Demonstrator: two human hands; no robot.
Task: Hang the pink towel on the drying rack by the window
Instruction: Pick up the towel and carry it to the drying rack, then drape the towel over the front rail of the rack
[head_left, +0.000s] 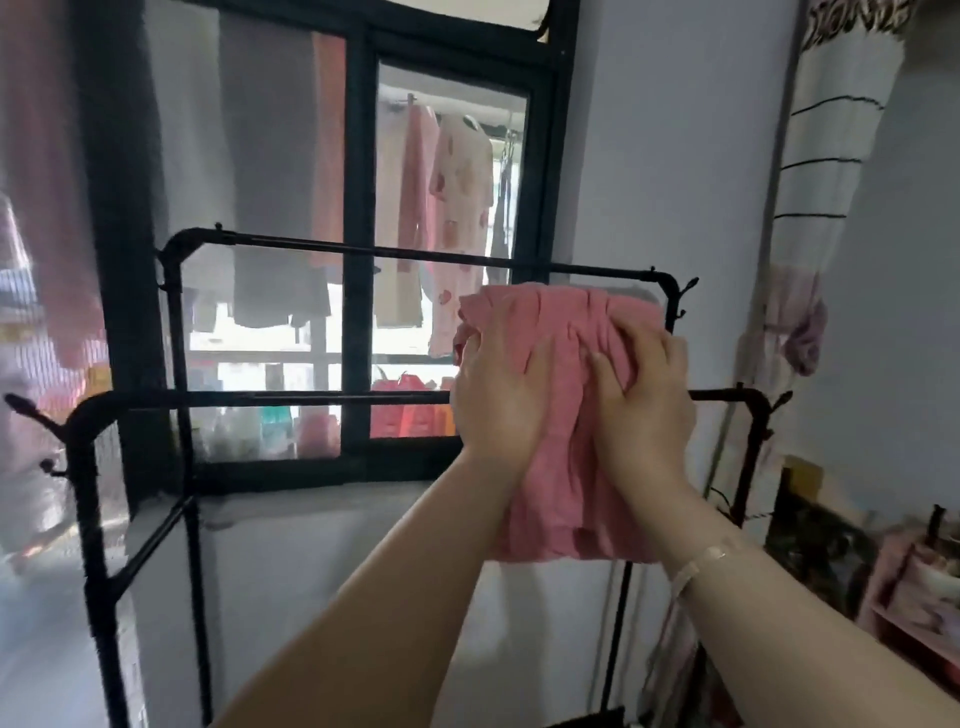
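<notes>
The pink towel (563, 327) is bunched and held up at the right end of the black drying rack (291, 399), in front of the near rail and just below the far rail. Its lower part hangs down between my wrists. My left hand (496, 395) grips the towel's left edge. My right hand (641, 395) presses and pinches the cloth on the right side. The near rail passes behind both hands and is hidden there. Whether the towel rests on a rail, I cannot tell.
A black-framed window (358, 156) stands behind the rack, with laundry hanging outside. The far rail (415, 254) runs above the near one. A light curtain (826, 182) hangs at the right, above cluttered shelves (914, 571). Rack hooks stick out at both ends.
</notes>
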